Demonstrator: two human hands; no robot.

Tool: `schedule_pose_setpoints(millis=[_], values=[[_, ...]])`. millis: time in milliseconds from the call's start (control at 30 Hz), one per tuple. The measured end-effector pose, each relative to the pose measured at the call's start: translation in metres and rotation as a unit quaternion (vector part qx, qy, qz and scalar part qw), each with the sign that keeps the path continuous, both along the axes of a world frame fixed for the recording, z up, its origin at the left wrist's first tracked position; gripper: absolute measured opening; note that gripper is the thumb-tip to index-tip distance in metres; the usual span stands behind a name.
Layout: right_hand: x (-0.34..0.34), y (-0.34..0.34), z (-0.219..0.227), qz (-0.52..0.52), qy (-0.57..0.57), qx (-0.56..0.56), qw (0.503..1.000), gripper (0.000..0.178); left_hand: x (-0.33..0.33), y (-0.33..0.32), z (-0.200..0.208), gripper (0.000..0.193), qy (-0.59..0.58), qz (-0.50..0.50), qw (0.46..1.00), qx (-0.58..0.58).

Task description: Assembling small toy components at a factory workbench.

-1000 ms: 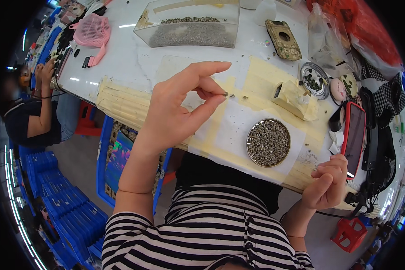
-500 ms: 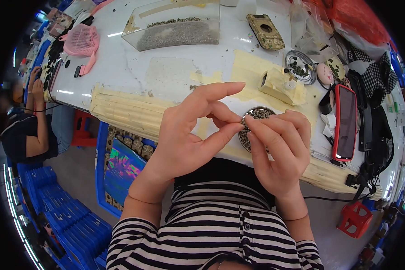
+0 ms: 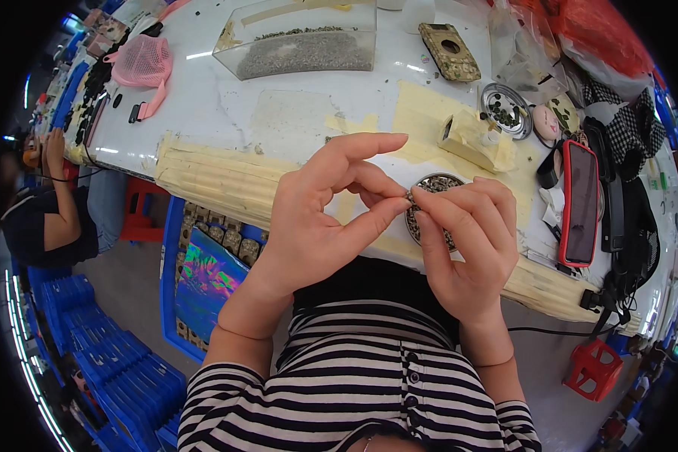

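Observation:
My left hand point(image 3: 309, 215) pinches with thumb and index finger, its other fingers raised and curved. Thumb and index finger of my right hand point(image 3: 473, 241) meet it tip to tip. Between the fingertips is a tiny dark piece point(image 3: 410, 197), too small to name. Just below and behind the right fingers sits a round metal dish point(image 3: 438, 175) of small grey-brown speckled parts, partly covered by that hand. A tape-covered block point(image 3: 474, 145) with a pale knob stands beyond the dish on yellowish paper.
A clear box point(image 3: 301, 59) of small parts stands at the back. A camouflage-patterned shell point(image 3: 449, 51) and a metal plate point(image 3: 505, 111) with dark bits lie back right. A red-framed phone point(image 3: 578, 203) lies at right. A blue crate point(image 3: 172, 279) is below left; another person sits far left.
My hands stay pinched together over the dish, with slight finger movement. The whole view has shifted a little to the right. The person at far left has moved their hands.

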State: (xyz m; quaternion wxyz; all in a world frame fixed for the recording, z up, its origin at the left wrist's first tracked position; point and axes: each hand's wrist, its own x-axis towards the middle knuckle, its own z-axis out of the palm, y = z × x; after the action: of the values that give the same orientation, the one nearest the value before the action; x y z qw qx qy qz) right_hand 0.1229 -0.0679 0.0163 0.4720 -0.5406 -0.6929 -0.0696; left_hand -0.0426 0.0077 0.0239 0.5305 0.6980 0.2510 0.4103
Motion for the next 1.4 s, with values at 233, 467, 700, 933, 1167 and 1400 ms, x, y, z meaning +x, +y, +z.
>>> schedule_pose_setpoints(millis=[233,467,700,933,1167,1400], values=[[0.022,-0.01,0.004,-0.052,0.0,-0.019,0.998,0.025,-0.005,0.01,-0.003,0.049,0.076,0.094,0.989,0.089],[0.044,-0.026,-0.008,-0.102,-0.007,-0.042,0.994,0.018,-0.013,0.038,-0.014,0.044,0.18,0.164,0.953,0.178],[0.044,-0.026,-0.012,-0.088,0.013,-0.049,0.995,0.016,-0.014,0.052,-0.016,0.041,0.21,0.158,0.941,0.213],[0.045,-0.028,-0.012,-0.081,0.016,-0.05,0.995,0.016,-0.03,0.056,-0.014,0.032,0.184,0.205,0.945,0.174],[0.044,-0.027,-0.012,-0.065,0.017,-0.056,0.996,0.016,-0.037,0.081,0.011,0.019,0.168,0.231,0.894,0.346],[0.043,-0.025,-0.012,-0.059,0.017,-0.043,0.997,0.016,-0.017,0.157,0.074,0.011,0.175,0.112,0.902,0.38]])
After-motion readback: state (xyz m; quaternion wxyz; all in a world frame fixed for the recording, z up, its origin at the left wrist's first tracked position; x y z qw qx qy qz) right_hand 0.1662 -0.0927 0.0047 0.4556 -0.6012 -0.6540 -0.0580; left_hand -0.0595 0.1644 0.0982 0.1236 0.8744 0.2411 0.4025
